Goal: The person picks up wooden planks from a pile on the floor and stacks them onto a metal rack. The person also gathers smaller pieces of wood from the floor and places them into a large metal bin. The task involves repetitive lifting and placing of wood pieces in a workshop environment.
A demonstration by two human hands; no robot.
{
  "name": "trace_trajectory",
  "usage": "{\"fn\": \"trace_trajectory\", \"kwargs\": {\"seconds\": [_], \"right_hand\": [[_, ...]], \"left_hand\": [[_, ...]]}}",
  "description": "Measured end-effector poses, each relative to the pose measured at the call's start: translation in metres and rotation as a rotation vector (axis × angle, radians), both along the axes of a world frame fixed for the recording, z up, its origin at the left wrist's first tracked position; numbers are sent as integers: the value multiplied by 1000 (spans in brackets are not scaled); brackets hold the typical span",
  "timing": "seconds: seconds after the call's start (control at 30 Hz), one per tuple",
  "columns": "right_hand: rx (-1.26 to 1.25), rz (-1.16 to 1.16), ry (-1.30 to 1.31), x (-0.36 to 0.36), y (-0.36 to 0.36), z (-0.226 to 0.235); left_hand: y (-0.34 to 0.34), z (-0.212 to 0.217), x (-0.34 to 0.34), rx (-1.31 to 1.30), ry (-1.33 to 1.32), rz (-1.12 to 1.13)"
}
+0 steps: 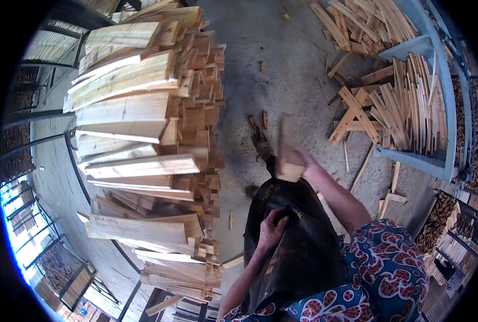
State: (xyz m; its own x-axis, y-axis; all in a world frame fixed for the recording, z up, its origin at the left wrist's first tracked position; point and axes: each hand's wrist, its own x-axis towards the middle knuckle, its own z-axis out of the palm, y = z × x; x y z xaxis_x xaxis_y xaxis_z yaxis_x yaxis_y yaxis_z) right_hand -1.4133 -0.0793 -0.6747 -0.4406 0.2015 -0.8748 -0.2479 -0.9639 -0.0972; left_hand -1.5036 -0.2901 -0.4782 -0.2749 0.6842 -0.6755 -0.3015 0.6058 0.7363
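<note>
My right hand [306, 163] is closed round a short wooden board [291, 170], which stands out in front of my lap. The board's far end is smeared by motion. Nearer to me, my left hand [273, 226] rests against the dark apron [314, 241] over my legs. Its fingers are curled in, and whatever they may hold is hidden. Left of both hands rises a tall stack of pale wooden boards [137, 109], with uneven ends sticking out towards me. A dark shoe [262, 146] shows on the floor beyond the apron.
At the right, a blue metal crate [451, 118] holds upright wooden slats [418, 102]. Crossed wood pieces [358, 115] lie beside it. Farther off is a heap of loose slats [370, 24]. Wood scraps and thin strips are scattered over the grey concrete floor [249, 70].
</note>
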Motion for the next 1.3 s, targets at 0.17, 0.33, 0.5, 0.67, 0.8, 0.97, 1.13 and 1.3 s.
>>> {"fn": "trace_trajectory", "kwargs": {"seconds": [0.17,0.33,0.5,0.67,0.8,0.97,1.13,1.3], "right_hand": [[71,-40,-216,64,14,15],[215,30,568,28,-65,-66],[189,498,-67,-164,-204,21],[-83,311,25,-101,-175,15],[-111,165,50,-6,-145,55],[10,96,-290,61,-124,53],[35,-9,-190,1,-168,46],[179,543,-53,-119,-278,66]], "left_hand": [[-56,0,21,-4,-53,114],[-113,-11,46,-7,-50,68],[-145,-37,68,-34,-94,90],[-161,-24,61,12,-28,94],[-170,-18,67,-14,-66,82],[-180,-17,85,15,-71,184],[-194,-19,115,-65,-79,180],[-212,-36,153,-110,-87,193]]}}
